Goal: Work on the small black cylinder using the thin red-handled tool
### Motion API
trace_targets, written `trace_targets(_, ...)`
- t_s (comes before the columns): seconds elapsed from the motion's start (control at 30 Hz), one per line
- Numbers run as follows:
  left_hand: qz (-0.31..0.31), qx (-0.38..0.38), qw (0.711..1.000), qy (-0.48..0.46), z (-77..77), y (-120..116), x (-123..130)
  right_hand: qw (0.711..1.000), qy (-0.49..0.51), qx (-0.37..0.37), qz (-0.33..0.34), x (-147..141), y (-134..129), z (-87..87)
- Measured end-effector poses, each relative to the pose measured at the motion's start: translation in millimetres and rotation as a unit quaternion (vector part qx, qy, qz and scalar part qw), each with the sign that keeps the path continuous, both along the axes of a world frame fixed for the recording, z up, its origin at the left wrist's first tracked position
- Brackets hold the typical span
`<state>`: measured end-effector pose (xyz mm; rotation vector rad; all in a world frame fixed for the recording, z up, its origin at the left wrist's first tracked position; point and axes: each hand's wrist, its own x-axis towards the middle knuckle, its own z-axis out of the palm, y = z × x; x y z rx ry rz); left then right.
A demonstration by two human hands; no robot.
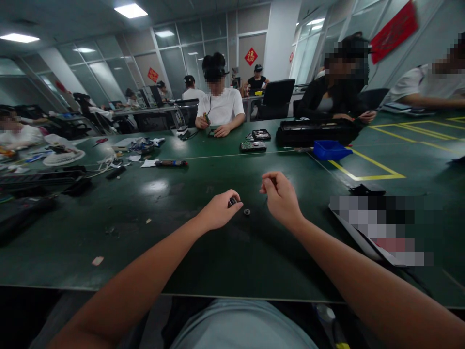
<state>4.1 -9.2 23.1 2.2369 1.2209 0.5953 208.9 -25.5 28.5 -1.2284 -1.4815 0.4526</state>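
Note:
Low over the green table [203, 271], my left hand [220, 209] is closed around a small dark cylindrical part [231, 201], whose end shows between thumb and forefinger. Just right of those fingertips, a small round dark metal piece [247, 212] lies on the tabletop, apart from both hands. My right hand [279, 196] is raised a little higher on the right, with its fingers curled and pinched together. A thin dark sliver shows below its fingers, but what the pinch holds is too small to name.
A silver laptop-like slab [358, 232] lies at the right, partly blurred out. Farther back are a blue bin [331, 150], a long black housing [316, 132] and circuit boards [253, 146]. A screwdriver-like tool [171, 164] and cable clutter lie left. Co-workers sit across the table.

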Motion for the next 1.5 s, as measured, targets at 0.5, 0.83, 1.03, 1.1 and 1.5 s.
trace_targets(0.5, -0.098, 0.089, 0.962, 0.24, -12.5, 14.6, 25.9, 0.984, -0.151, 0.017, 0.095, -2.5, -0.6, 2.1)
trace_targets(0.83, 0.041, 0.006, 0.999, -0.007, -4.8, 46.3, -26.3, 0.971, -0.174, 0.016, 0.165, -0.8, -1.8, 5.0)
trace_targets(1.03, 0.197, -0.129, 0.936, -0.263, 10.8, 60.1, -100.8, 0.983, -0.134, 0.014, 0.125, 0.7, 4.5, 0.2)
trace_targets(1.1, 0.239, -0.121, 0.912, -0.311, 18.0, 58.6, -131.1, 0.986, -0.12, 0.01, 0.117, 1.5, 6.0, -1.8)
trace_targets(1.5, 0.551, -0.041, 0.741, -0.38, 52.6, 15.3, -298.9, 0.996, -0.048, -0.026, 0.074, 4.4, 5.5, -1.5)
